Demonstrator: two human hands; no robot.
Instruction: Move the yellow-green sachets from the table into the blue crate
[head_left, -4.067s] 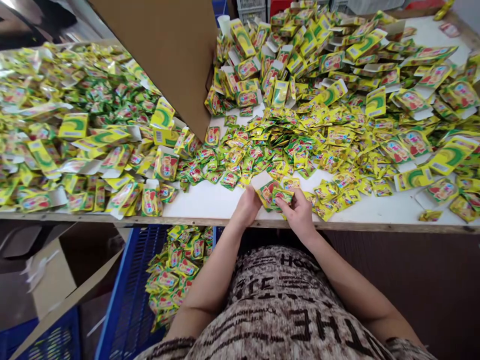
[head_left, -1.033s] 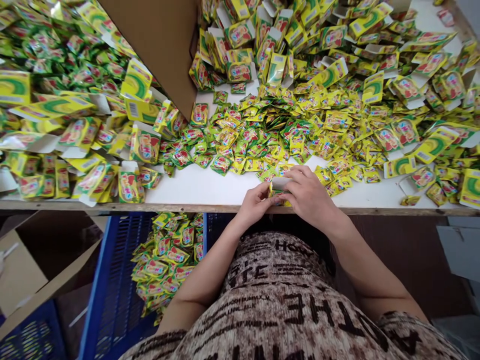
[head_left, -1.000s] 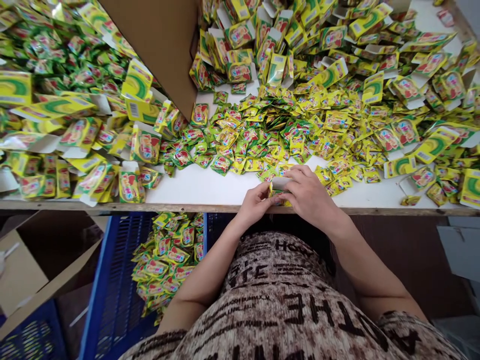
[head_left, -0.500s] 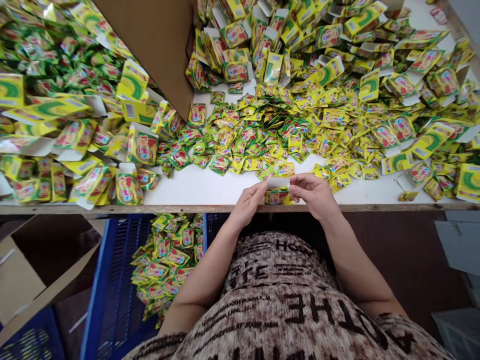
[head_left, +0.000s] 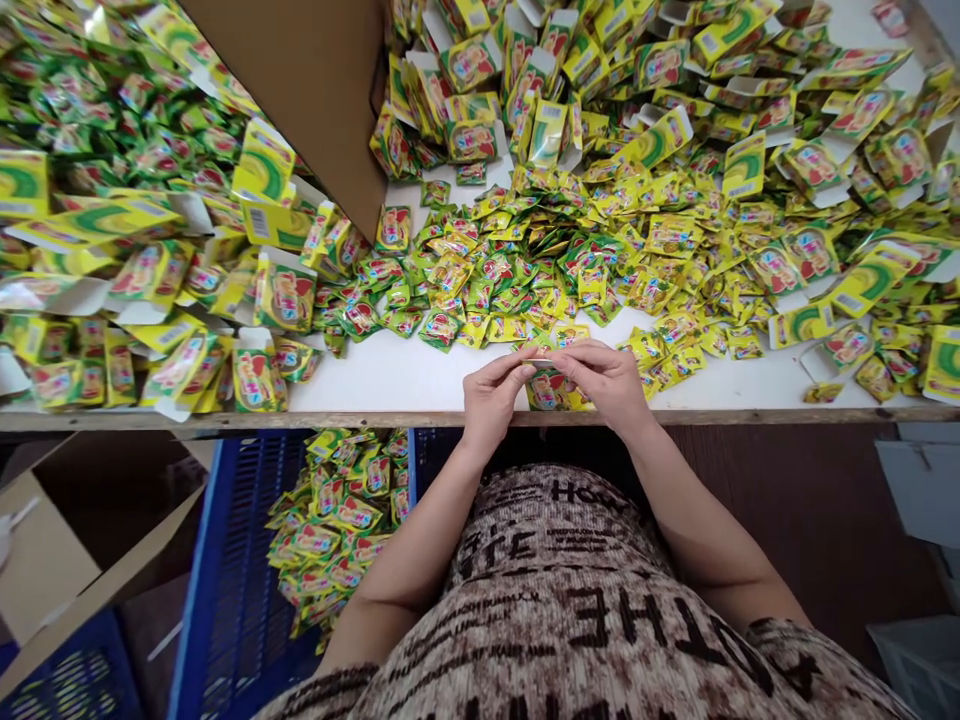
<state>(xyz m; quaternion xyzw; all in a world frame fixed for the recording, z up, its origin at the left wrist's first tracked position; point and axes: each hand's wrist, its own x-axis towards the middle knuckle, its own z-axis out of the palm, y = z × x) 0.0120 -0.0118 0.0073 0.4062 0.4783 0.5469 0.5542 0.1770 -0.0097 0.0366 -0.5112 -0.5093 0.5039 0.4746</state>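
At the front edge of the white table, a small yellow-and-green printed carton (head_left: 551, 390) is held between both hands. My left hand (head_left: 491, 395) pinches its left side near the top flap. My right hand (head_left: 609, 382) grips the right side, with thumb and fingers at the top edge. The flap shows only as a thin pale line between the fingertips. Just beyond the hands lies a spread of small yellow and green sachets (head_left: 517, 265). What is inside the carton is hidden.
A brown cardboard panel (head_left: 300, 80) stands at the back left. Open cartons (head_left: 285, 290) are heaped left of it, and more cartons (head_left: 814, 170) lie at the right. Below the table, a blue crate (head_left: 214, 590) is beside a pile of filled cartons (head_left: 345, 520).
The carton's white flap, broad and upright before, is now folded down to a thin line. My right hand has moved left, and both hands are closer together at the carton's top.
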